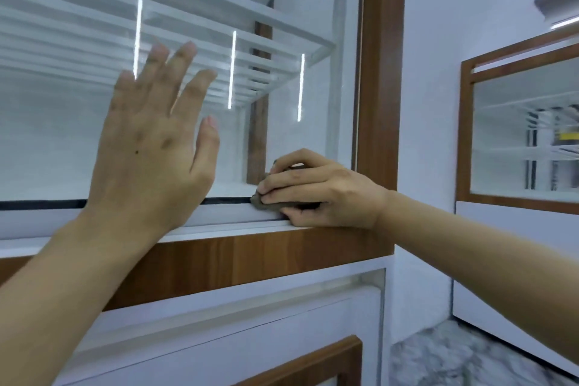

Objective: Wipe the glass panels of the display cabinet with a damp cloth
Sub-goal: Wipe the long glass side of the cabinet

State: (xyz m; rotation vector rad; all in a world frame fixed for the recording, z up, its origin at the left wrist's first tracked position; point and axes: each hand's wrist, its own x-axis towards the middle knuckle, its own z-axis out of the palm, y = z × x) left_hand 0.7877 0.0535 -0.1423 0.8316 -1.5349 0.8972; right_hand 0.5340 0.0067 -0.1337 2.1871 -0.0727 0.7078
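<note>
Brown cloth (275, 205) is bunched in the right hand (319, 191) at the glass (62, 141) bottom corner. Left hand (150, 147) is spread flat, holding nothing. Looks like plenty of pane left, hard to tell.

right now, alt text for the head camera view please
A person's right hand presses a brown cloth into the lower right corner of a display cabinet's glass panel. The left hand is spread open against the glass, inside a wood-grain frame.
</note>
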